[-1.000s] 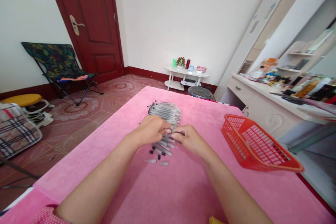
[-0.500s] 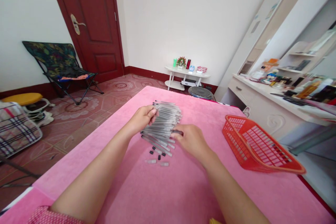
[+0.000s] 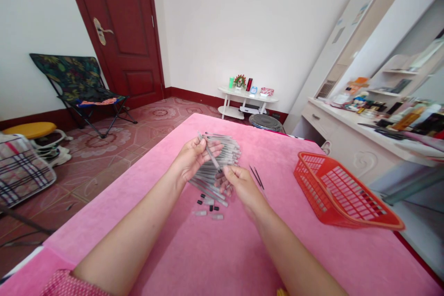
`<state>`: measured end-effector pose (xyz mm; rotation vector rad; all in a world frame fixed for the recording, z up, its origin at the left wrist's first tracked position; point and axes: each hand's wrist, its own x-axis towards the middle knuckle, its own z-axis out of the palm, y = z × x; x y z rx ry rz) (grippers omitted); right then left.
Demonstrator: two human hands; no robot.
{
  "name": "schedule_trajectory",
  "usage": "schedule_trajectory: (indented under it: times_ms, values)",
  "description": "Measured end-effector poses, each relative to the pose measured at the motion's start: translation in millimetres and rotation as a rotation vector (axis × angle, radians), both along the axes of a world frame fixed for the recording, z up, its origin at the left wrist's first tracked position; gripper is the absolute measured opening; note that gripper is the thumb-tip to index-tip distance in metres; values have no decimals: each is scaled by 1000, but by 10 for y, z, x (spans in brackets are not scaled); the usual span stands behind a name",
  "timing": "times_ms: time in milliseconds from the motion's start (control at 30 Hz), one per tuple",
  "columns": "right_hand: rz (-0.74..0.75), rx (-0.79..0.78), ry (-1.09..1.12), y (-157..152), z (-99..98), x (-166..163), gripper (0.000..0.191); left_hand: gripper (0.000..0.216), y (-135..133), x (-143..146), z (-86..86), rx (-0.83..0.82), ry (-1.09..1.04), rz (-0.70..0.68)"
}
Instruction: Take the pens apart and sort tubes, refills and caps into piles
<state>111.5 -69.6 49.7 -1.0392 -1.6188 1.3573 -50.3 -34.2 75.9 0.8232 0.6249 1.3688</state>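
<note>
A heap of clear grey pen barrels (image 3: pixel 222 155) lies on the pink table cover (image 3: pixel 215 245). My left hand (image 3: pixel 194 157) is raised over the heap, fingers curled round one pen barrel (image 3: pixel 210 157) that slants down to the right. My right hand (image 3: pixel 239 185) pinches the lower end of that same barrel. Two thin dark refills (image 3: pixel 255 176) lie on the cloth just right of my right hand. A few small black and grey caps (image 3: pixel 210 210) are scattered in front of the heap.
A red plastic basket (image 3: pixel 342 194) sits tilted at the table's right. A white dresser with bottles (image 3: pixel 367 125) stands beyond it. On the floor are a folding chair (image 3: pixel 78 88), a yellow stool (image 3: pixel 29 130) and a small white side table (image 3: pixel 246 99).
My left hand went from the middle of the heap to its far left and lifted one barrel. My right hand turned and took its lower end. Two refills now show beside it.
</note>
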Motion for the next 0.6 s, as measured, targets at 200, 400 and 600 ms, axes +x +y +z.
schedule_trajectory:
  times_ms: [200,400,600]
  values:
    - [-152,18,99,-2,49,25,28,8,10,27,-53,-37,58,18]
    - [-152,-39,73,45,0,32,39,12,24,65,-99,-48,54,82]
    - [-188,23,55,51,-8,24,35,12,14,80,-100,-42,39,101]
